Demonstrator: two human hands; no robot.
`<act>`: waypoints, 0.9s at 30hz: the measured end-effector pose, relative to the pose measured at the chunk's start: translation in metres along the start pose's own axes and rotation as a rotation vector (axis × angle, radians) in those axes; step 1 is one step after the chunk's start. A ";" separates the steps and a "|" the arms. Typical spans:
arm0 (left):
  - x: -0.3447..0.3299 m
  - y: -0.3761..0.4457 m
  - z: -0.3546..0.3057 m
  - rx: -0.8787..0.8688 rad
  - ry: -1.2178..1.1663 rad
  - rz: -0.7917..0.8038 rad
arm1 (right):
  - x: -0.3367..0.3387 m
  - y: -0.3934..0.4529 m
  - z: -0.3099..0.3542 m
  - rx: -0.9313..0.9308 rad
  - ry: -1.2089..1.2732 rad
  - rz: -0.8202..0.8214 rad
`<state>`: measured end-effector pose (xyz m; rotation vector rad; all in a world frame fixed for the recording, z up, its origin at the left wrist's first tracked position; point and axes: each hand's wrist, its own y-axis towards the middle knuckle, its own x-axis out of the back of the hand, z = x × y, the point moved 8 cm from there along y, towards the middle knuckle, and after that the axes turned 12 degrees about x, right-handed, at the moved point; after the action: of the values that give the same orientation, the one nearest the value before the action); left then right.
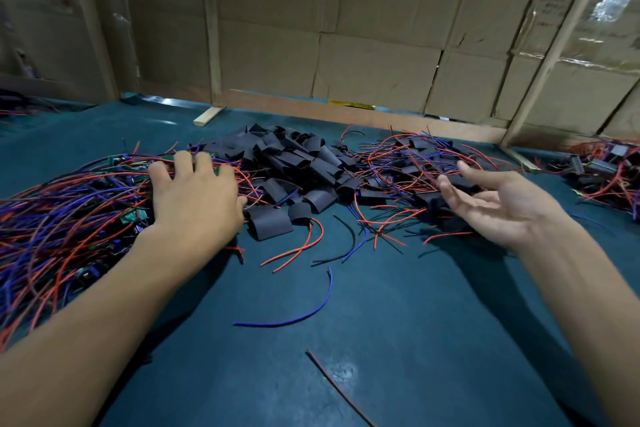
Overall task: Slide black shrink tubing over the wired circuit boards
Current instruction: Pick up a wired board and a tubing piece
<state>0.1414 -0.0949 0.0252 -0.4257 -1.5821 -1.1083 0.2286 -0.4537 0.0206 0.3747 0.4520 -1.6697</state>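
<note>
The left hand (pixel 194 198) lies with fingers spread over the tangled red-and-blue wired green circuit boards (pixel 69 215), picking one. The right hand (pixel 502 208) hovers, fingers wide and empty. Next calls for a flat black shrink-tube sleeve (pixel 270 224), just beside the left fingers.

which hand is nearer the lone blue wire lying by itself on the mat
Left. The left hand rests palm down on the wire tangle, up and left of the lone blue wire. The right hand hangs open, palm up, farther off to the wire's upper right.
</note>
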 end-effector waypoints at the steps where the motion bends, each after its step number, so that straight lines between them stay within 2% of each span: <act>1: 0.002 0.001 -0.001 -0.018 0.005 -0.011 | 0.001 0.001 -0.001 -0.010 0.023 -0.017; 4: 0.011 0.003 -0.008 -0.075 -0.071 -0.053 | -0.004 -0.001 -0.003 0.007 -0.088 -0.031; 7: 0.012 -0.004 -0.027 -0.254 -0.154 -0.003 | -0.023 -0.012 -0.015 0.047 -0.290 0.029; 9: 0.004 -0.014 -0.041 -0.360 -0.062 0.070 | -0.040 -0.026 -0.032 0.039 -0.207 0.071; 11: -0.002 -0.017 -0.046 -0.372 -0.015 0.153 | -0.053 -0.040 -0.043 0.077 -0.094 0.090; 13: 0.006 -0.019 -0.049 -0.410 -0.075 0.117 | -0.064 -0.051 -0.047 0.194 -0.152 0.165; 15: 0.027 -0.026 -0.055 -0.536 -0.299 -0.026 | -0.078 -0.060 -0.046 0.411 -0.339 0.321; 17: 0.051 -0.033 -0.052 -0.606 -0.765 -0.068 | -0.096 -0.070 -0.051 0.556 -0.512 0.521; 19: 0.058 -0.037 -0.050 -0.545 -1.163 0.069 | -0.105 -0.076 -0.063 0.531 -0.514 0.684; 22: 0.048 -0.042 -0.061 -0.517 -1.416 0.375 | -0.108 -0.076 -0.064 0.414 -0.251 0.732; 23: 0.049 -0.041 -0.059 -0.563 -1.382 0.338 | -0.106 -0.073 -0.060 0.395 -0.199 0.690; 24: 0.056 -0.037 -0.053 -0.616 -1.271 0.192 | -0.102 -0.069 -0.055 0.380 -0.160 0.638; 26: 0.065 -0.026 -0.037 -0.650 -0.904 -0.172 | -0.093 -0.060 -0.048 0.333 -0.087 0.533; 27: 0.061 -0.017 -0.029 -0.601 -0.700 -0.263 | -0.088 -0.055 -0.046 0.299 -0.052 0.483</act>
<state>0.1244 -0.1440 0.0721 -1.1243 -1.9101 -1.7734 0.1859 -0.3486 0.0285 0.6070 0.0576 -1.2678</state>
